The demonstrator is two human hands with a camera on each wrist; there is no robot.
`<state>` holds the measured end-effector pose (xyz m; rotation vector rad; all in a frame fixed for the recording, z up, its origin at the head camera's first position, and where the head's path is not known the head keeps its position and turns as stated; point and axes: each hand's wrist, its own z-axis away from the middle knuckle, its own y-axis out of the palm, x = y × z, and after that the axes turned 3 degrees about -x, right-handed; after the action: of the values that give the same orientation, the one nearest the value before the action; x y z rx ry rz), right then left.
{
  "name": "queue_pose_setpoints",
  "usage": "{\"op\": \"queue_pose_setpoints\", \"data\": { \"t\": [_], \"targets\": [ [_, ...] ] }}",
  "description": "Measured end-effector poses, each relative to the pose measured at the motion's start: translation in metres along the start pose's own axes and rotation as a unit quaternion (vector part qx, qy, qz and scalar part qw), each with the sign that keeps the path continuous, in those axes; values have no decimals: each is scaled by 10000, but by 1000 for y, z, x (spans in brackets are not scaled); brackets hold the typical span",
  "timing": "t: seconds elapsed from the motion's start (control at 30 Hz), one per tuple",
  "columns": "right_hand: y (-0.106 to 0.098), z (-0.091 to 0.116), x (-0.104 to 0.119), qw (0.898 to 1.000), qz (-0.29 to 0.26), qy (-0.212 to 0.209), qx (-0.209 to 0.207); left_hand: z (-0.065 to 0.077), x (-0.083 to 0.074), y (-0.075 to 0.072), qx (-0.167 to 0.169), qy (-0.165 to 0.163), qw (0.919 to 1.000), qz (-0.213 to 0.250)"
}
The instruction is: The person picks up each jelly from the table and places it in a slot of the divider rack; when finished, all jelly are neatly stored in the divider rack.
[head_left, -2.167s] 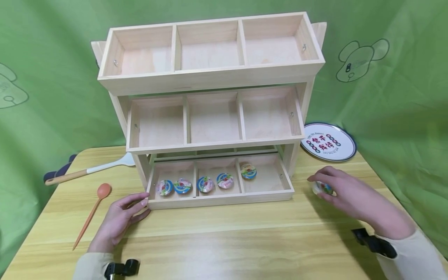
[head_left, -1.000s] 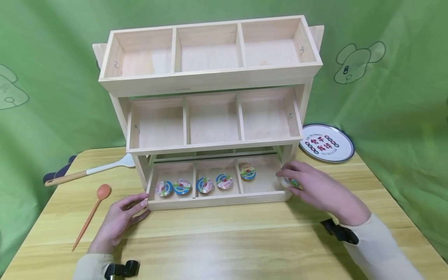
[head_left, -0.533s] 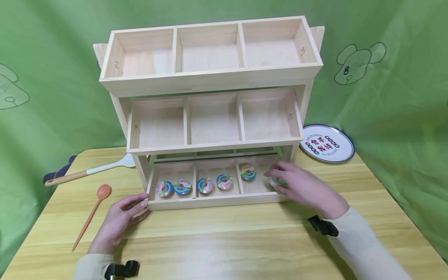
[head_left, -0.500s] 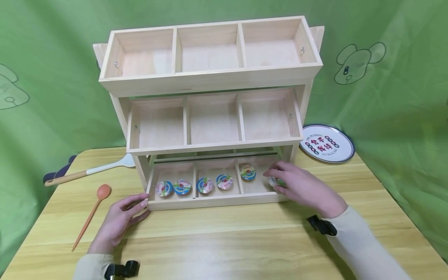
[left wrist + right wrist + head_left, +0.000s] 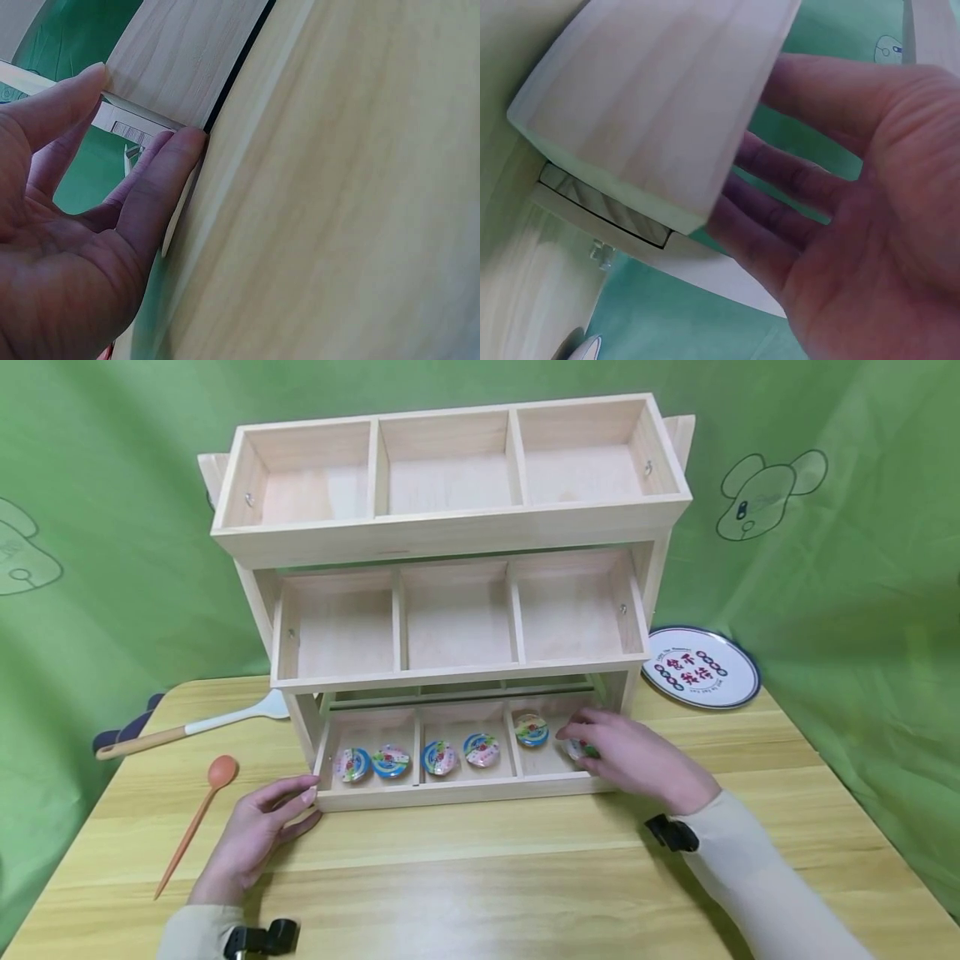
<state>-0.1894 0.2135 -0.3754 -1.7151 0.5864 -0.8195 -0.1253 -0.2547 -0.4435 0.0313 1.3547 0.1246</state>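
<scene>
My right hand (image 5: 637,760) reaches over the right end of the bottom wooden tray (image 5: 465,795), pinching a small jelly cup (image 5: 576,749) low inside its right compartment. The fingers cover part of that cup. Just left of it lies another jelly cup (image 5: 532,730) with a blue rim. The middle and left compartments hold two jelly cups each. My left hand (image 5: 258,831) grips the tray's front left corner. In the left wrist view, thumb and fingers of the left hand (image 5: 75,240) span the panel end. The right wrist view hides the held cup behind the tray wall (image 5: 652,97).
Above rise the middle tray (image 5: 461,675) and top tray (image 5: 450,531) of the wooden rack, each with three compartments. A white plate (image 5: 701,667) lies at right. An orange spoon (image 5: 197,822) and a white spatula (image 5: 198,722) with wooden handle lie at left.
My right hand has carried the jelly cup leftward from the table beside the rack, over the tray's end and into the right compartment. The left hand has stayed at the corner.
</scene>
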Motion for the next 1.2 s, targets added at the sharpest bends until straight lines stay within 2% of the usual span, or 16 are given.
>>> {"op": "queue_pose_setpoints", "data": {
  "t": [0.3,0.87,1.03,1.2],
  "targets": [
    [5,-7,-4,9999,21,-49,96,1,-1,0,-39,-18,10000,-39],
    [5,-11,-3,9994,-76,142,305,0,0,-1,-10,-18,10000,2],
    [2,-8,-1,9996,-114,165,223,0,1,-2,-40,-2,10000,-4],
    [-3,1,0,9982,-360,447,175,0,1,-1,-12,10,10000,-55]
  ]
}}
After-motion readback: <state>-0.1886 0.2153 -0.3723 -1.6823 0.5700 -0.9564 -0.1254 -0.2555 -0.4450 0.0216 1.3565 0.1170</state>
